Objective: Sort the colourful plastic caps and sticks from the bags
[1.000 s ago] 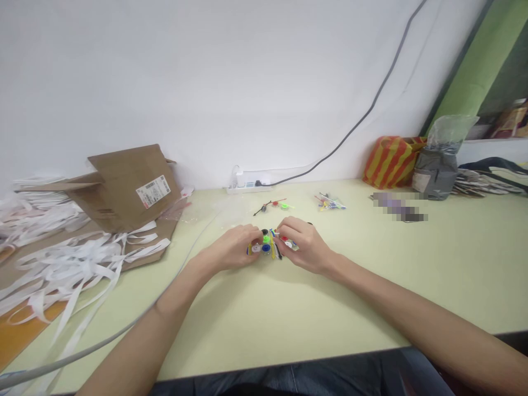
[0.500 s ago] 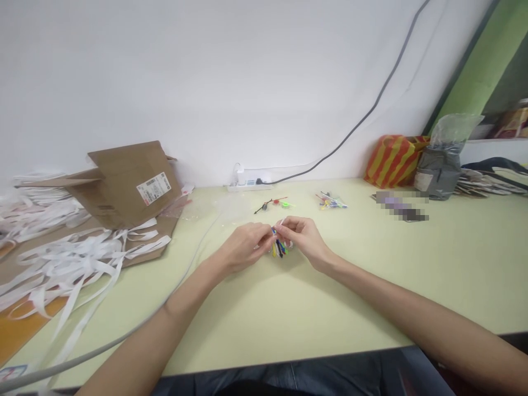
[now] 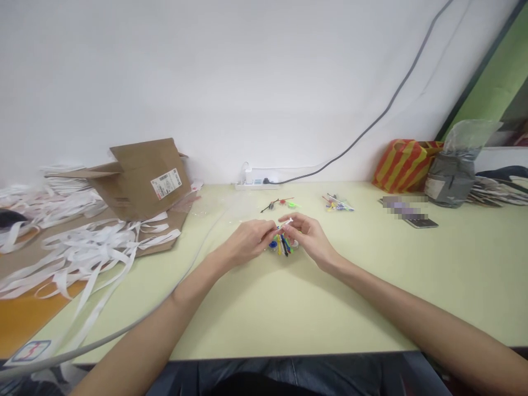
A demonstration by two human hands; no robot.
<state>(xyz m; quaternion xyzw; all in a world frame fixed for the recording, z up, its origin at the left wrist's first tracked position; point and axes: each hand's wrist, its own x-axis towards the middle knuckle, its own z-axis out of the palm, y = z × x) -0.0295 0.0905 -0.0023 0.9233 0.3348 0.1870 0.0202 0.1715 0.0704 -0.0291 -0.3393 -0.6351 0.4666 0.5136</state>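
My left hand (image 3: 249, 242) and my right hand (image 3: 308, 237) meet over the middle of the pale green table (image 3: 371, 286). Both are closed in a pinch around a bunch of small coloured plastic parts (image 3: 282, 244): blue, yellow, black and green sticks and round pieces. A thin white piece (image 3: 287, 221) sticks up between the fingertips of the two hands. The lower parts of the bunch touch or hang just above the tabletop.
Behind the hands lie two more little heaps of coloured parts (image 3: 280, 204) (image 3: 338, 204). A white power strip (image 3: 253, 185) sits by the wall. A cardboard box (image 3: 142, 179) and white strips (image 3: 82, 247) fill the left. A striped bag (image 3: 406, 165), a grey bag (image 3: 451, 173) and a phone (image 3: 421, 222) are at the right.
The hands lifted slightly and gathered the coloured parts into a tighter bunch between the fingertips. The camera view shifted a little, so everything sits further right.
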